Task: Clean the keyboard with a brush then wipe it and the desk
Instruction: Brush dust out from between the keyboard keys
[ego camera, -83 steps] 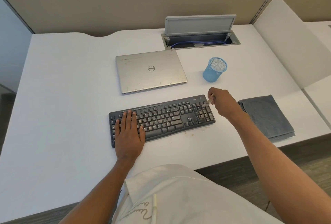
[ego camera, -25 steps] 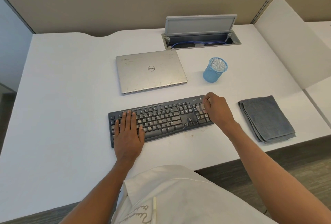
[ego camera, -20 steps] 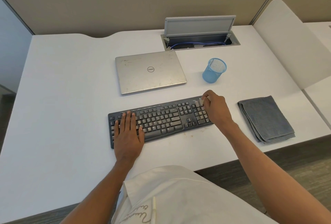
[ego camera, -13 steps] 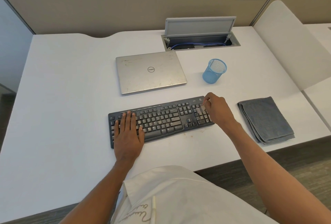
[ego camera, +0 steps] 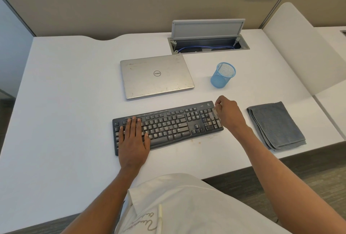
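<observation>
Brush (ego camera: 213, 115) on the number pad

Mid-frame on the desk (ego camera: 65, 102), the keyboard (ego camera: 168, 125) runs left to right, its right end tipped slightly toward the top of the frame. The right hand (ego camera: 229, 115) pinches the small pale brush at that end, bristles on the number keys. The left hand (ego camera: 133, 140) presses flat on the left end, fingers straight and together. The keys are dark, with brown crumbs beside the bristles. A folded cloth (ego camera: 277, 127) lies at right, nearer the right hand.

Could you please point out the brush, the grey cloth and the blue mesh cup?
brush (ego camera: 213, 115): head view, its blurred pale tip.
grey cloth (ego camera: 277, 125): head view, middle of its top fold.
blue mesh cup (ego camera: 219, 79): head view, outer wall.
</observation>
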`<move>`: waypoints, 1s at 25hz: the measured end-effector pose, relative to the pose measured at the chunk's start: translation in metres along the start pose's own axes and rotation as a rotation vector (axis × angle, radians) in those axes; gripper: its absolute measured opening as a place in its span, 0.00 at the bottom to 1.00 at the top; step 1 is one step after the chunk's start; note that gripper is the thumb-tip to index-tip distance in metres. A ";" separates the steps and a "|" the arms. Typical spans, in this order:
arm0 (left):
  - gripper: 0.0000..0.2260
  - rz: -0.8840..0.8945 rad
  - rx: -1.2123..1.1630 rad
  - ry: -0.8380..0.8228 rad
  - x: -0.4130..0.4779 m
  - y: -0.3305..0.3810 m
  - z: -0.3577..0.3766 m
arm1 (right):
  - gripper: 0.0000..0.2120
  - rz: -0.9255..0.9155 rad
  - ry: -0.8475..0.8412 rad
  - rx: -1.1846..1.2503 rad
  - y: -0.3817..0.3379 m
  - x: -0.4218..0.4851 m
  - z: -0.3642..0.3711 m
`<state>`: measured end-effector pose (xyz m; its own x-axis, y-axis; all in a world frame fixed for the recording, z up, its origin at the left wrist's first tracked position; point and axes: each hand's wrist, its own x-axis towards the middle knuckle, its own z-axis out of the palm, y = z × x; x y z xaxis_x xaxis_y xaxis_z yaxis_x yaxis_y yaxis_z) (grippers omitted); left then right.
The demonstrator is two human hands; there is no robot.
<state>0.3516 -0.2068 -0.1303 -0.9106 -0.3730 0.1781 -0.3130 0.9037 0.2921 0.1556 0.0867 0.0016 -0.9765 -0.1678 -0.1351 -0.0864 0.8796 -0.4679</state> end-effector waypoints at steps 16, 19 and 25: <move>0.27 0.005 -0.004 0.013 0.000 0.000 0.001 | 0.08 -0.030 0.028 0.016 -0.006 0.001 0.000; 0.28 0.003 -0.001 0.005 0.000 -0.001 0.002 | 0.08 -0.025 -0.015 -0.031 -0.001 -0.001 0.006; 0.28 0.000 0.001 0.004 0.000 -0.001 0.001 | 0.08 0.006 0.042 -0.039 0.003 0.008 -0.001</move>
<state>0.3514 -0.2073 -0.1317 -0.9096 -0.3735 0.1820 -0.3129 0.9040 0.2914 0.1476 0.0880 -0.0003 -0.9843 -0.1445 -0.1009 -0.0874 0.8975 -0.4323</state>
